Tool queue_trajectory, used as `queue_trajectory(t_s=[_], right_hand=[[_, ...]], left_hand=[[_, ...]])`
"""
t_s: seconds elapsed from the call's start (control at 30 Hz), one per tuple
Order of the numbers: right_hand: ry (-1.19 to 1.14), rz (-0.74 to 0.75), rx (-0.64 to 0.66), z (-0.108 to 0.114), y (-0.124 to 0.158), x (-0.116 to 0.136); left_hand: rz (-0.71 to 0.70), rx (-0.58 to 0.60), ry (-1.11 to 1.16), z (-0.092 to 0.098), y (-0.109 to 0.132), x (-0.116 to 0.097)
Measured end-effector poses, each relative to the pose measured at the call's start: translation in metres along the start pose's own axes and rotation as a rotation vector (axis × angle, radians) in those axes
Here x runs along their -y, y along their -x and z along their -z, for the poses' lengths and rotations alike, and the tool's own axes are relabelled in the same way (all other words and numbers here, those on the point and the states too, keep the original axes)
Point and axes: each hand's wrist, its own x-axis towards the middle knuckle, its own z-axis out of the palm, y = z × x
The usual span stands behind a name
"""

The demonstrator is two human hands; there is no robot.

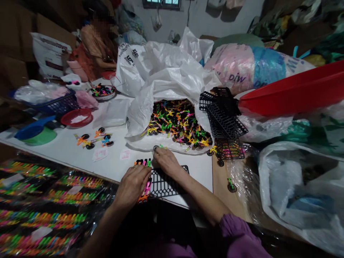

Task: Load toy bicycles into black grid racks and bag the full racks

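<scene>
While the left hand bends over one black rack, grip unclear, the right hand pinches one wheeled toy.

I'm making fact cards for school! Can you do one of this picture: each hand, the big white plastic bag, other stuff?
Left hand: over bright plastic pieces at the left end of a black plastic grid tray
Right hand: by that tray's far edge, small dark round wheel at its fingertips, grip unclear
Big bag: open white plastic, multicoloured plastic toys inside
Right of bag: pile of black plastic grid trays
Upper left: another person
</scene>
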Motion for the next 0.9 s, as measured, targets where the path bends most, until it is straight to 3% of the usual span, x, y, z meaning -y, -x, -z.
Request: queue_trajectory(t_s=[0.1, 0.2, 0.33, 0.47, 0.67, 0.9], right_hand=[[-0.098, -0.034, 0.068, 0.002, 0.016, -0.008], [-0.182, -0.208, 0.042, 0.005, 0.026, -0.015], [-0.171, -0.479, 0.099, 0.005, 0.013, -0.004], [-0.169, -0.604, 0.161, 0.001, -0.003, 0.014], [-0.173, -0.674, 0.1, 0.004, 0.02, 0.02], [-0.314, -0.486, -0.074, 0.007, 0.033, 0.023]], left_hand=[[-0.005, -0.008, 0.003, 0.0, 0.0, 0.0], [-0.004, -0.031, 0.015, -0.001, -0.001, 0.0], [0.003, -0.035, 0.006, -0.002, -0.001, 0.0], [0.002, -0.023, 0.006, 0.0, 0.002, -0.002], [0.0, -0.046, 0.011, 0.001, 0.004, -0.003], [0.005, -0.031, 0.002, 0.003, 0.006, -0.006]])
